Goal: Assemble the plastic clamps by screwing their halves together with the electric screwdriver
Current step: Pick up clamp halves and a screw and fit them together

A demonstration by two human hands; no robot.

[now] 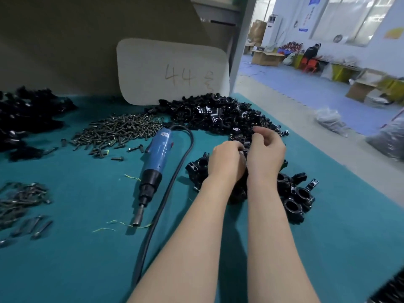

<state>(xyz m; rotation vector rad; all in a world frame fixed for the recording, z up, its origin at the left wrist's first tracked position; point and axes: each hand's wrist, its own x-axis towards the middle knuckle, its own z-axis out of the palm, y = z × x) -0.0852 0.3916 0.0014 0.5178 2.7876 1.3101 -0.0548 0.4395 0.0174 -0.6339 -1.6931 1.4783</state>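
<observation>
My left hand (pixel 226 161) and my right hand (pixel 265 153) are side by side above the teal table, fingers curled around black plastic clamp pieces (pixel 245 153) held between them; the hands hide most of those pieces. Behind them lies a big pile of loose black clamp halves (pixel 216 115). Below and to the right of my hands sits a cluster of joined black clamps (pixel 297 197). The blue electric screwdriver (pixel 154 169) lies on the table to the left, tip pointing toward me, untouched. A heap of dark screws (pixel 118 133) lies further left.
The screwdriver's black cable (pixel 175 182) loops between the tool and my left arm. More black parts (pixel 26 119) are heaped at far left, longer bolts (pixel 19 202) at the left edge. A white board marked "44" (pixel 172 73) leans at the back. The table edge (pixel 341 167) runs diagonally at right.
</observation>
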